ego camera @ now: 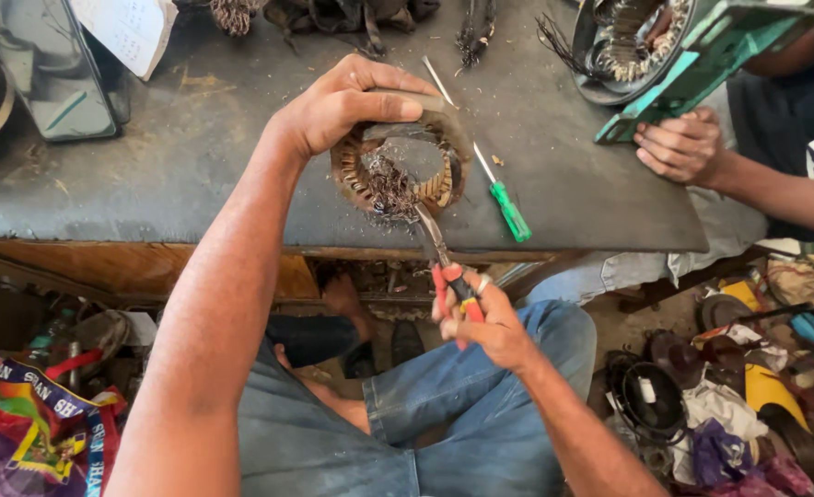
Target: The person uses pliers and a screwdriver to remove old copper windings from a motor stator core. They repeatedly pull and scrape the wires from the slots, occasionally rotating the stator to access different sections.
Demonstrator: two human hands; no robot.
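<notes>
Grey bench (149,175), L hand (338,101) clamped on 1 stator (398,166), R hand (481,317) gripping 1 pliers (439,248)

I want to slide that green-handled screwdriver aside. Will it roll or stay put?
The screwdriver lies flat on the grey bench; its thin shaft and rounded handle would probably roll if nudged sideways. It looks stiff and light. Lying beside the motor stator, it may bump that.

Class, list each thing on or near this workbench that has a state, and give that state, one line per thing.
Left hand: grip closed on the stator ring.
Stator ring: tilted on the bench, copper windings partly torn loose.
Right hand: grip closed on the pliers.
Pliers: nose in the windings.
Green screwdriver: lying flat, unheld.
Co-worker's hand: resting against a green casing.
</notes>
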